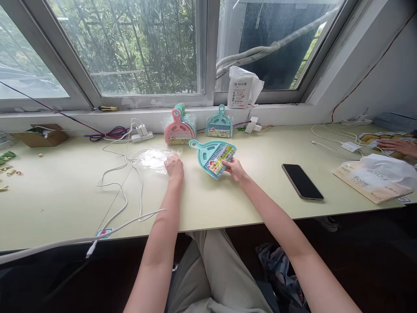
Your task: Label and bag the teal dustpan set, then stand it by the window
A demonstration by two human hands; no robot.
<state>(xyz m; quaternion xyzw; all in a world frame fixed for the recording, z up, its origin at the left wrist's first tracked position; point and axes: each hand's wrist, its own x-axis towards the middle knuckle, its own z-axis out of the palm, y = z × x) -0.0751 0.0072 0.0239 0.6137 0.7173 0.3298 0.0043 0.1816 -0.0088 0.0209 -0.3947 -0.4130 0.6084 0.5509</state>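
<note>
My right hand [235, 168] grips a teal dustpan and brush set [206, 155] by its bristle edge, where a yellow-green label sits. The set is tilted, its looped handle pointing up and left. To the left, my left hand [174, 167] rests with bent fingers on the right end of a clear plastic bag [154, 160] lying flat on the table. Behind, a row of wrapped dustpan sets [178, 129] stands against the wall, a pink one in front of teal ones. Another wrapped teal set [220, 125] stands to the right of them.
White cables [119, 182] trail across the left of the table [254, 195]. A phone [302, 181] and a tissue pack [374, 178] lie on the right. Another person's hand [399, 147] is at the far right. An open cardboard box [45, 135] stands at the left.
</note>
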